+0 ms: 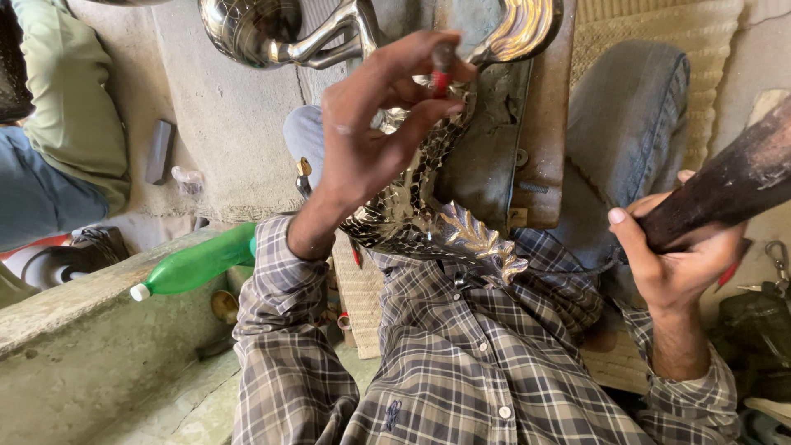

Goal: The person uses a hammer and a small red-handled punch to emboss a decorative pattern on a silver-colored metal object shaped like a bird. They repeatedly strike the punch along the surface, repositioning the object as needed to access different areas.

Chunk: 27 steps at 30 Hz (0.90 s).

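Plaid shirt (461, 363) fills the foreground; left hand (367, 132) pinches a red-tipped punch (442, 70) against the scaled metal piece (412, 206), right hand (680, 255) grip clenched around a dark mallet (733, 185).

**A cluttered concrete floor in daylight**

We see a rough grey concrete floor (222, 107) stretching beyond the left hand (371, 132). A low concrete ledge (74, 305) runs below and to the left of it, with a green plastic bottle (198, 264) lying on top. A woven beige mat (700, 33) lies above the right hand (676, 255). Another person's green sleeve (70, 99) sits far left. Soft daylight falls evenly.
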### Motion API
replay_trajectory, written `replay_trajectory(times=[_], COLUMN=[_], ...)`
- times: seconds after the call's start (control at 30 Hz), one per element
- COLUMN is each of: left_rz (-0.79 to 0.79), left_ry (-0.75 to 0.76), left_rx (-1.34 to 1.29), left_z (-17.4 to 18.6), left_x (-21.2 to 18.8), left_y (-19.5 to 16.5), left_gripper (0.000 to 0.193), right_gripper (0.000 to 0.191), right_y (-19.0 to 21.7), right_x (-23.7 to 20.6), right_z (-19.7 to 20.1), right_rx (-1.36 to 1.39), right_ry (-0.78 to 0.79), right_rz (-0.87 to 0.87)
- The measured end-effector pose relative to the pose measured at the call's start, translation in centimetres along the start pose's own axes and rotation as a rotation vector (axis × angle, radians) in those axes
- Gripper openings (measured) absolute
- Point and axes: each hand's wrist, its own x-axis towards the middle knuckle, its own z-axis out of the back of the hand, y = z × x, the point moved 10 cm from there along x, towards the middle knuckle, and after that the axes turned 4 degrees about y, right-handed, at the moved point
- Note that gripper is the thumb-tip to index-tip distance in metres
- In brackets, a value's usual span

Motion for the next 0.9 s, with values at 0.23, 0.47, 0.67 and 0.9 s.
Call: replay_trajectory(times=[0.23, 0.47, 0.67, 0.9], left_rz=[0.157, 0.77, 0.866, 0.775], left_ry=[-0.465, -0.986, -0.891, -1.087], left_rx=[-0.03, 0.004, -0.308, -0.836], left_z=[10.7, 10.2, 2.8, 2.3], left_x=[-9.6, -29.7, -32.8, -31.5], left_y=[0.5, 2.3, 4.4, 6.5], left_gripper=[0.048, 0.017, 0.021, 0.031], right_gripper=[0.045, 0.042, 0.041, 0.041], right_y=[0.1, 2.6, 5.6, 8.1], right_x=[1.9, 12.6, 21.0, 22.2], right_z=[-0.1, -5.7, -12.8, -16.4], right_rx=[0.224, 0.644, 0.532, 0.356], right_ry=[0.036, 0.203, 0.389, 0.454], right_rz=[-0.08, -0.229, -0.345, -0.314])
